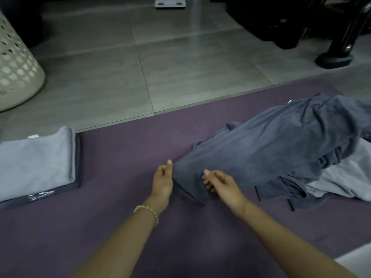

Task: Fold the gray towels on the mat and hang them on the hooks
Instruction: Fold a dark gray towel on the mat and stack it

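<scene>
Loosely bunched, the dark gray towel (271, 145) lies on the right half of the purple mat (124, 149), partly over a lighter gray towel (345, 177); the left hand (163, 177) pinches its near corner between thumb and curled fingers; the right hand (222, 183) pinches the cloth just beside it; a folded stack of gray towels (38, 163) sits at the mat's left edge; a white perforated basket (16, 63) stands on the tiled floor (180, 67) beyond.

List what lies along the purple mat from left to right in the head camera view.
Folded gray towels → left hand → right hand → heaped dark gray towel → light gray towel under the heap's right end.
</scene>
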Demonstrator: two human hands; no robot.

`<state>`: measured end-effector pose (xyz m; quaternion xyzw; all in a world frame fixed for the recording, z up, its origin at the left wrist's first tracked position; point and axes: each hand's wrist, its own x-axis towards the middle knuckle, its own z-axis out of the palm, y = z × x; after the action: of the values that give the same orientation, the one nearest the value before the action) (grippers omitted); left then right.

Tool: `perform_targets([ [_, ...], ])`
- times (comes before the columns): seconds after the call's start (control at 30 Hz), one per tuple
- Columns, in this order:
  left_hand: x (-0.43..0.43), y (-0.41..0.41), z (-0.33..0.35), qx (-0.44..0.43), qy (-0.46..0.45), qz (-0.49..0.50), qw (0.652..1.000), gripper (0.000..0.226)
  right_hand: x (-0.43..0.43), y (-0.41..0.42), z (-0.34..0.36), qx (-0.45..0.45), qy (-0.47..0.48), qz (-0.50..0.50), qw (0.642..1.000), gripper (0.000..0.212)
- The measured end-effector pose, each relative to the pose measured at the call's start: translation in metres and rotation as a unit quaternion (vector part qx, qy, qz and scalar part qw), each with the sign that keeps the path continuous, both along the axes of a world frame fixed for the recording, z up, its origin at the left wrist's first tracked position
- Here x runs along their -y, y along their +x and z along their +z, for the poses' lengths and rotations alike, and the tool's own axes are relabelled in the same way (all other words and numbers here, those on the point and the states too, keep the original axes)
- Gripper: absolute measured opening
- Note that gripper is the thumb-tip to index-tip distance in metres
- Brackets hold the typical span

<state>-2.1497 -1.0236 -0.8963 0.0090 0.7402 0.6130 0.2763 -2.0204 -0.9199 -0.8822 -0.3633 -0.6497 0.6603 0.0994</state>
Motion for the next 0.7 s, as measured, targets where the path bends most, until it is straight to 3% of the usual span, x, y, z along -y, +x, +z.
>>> perform_targets([
  [0.1,0.042,-0.035,0.021,-0.065,0.013,-0.009,0.998,0.033,0.003,-0.016,0.013,-0.037,0.014,-0.017,0.999,0.014],
  [0.23,0.124,-0.089,0.037,-0.183,-0.114,-0.172,0.961,0.025,0.02,-0.038,0.016,-0.047,0.035,0.013,0.998,0.007],
  [0.33,0.18,-0.115,0.036,-0.208,-0.202,-0.178,0.94,0.014,0.044,-0.052,0.007,-0.027,0.037,0.086,0.995,0.003],
  [0.43,0.213,-0.112,0.025,-0.215,-0.296,-0.227,0.903,0.027,0.071,-0.059,-0.007,0.022,0.045,0.191,0.98,0.01],
  [0.53,0.219,-0.091,0.014,-0.227,-0.27,-0.293,0.889,0.038,0.088,-0.065,-0.016,0.041,0.136,0.237,0.961,0.02],
  [0.63,0.214,-0.058,-0.001,-0.236,-0.26,-0.413,0.84,0.038,0.093,-0.072,-0.018,0.007,0.27,0.218,0.938,0.029],
  [0.7,0.213,-0.04,-0.009,-0.232,-0.256,-0.47,0.812,0.055,0.093,-0.077,-0.018,0.013,0.334,0.222,0.916,0.034],
])
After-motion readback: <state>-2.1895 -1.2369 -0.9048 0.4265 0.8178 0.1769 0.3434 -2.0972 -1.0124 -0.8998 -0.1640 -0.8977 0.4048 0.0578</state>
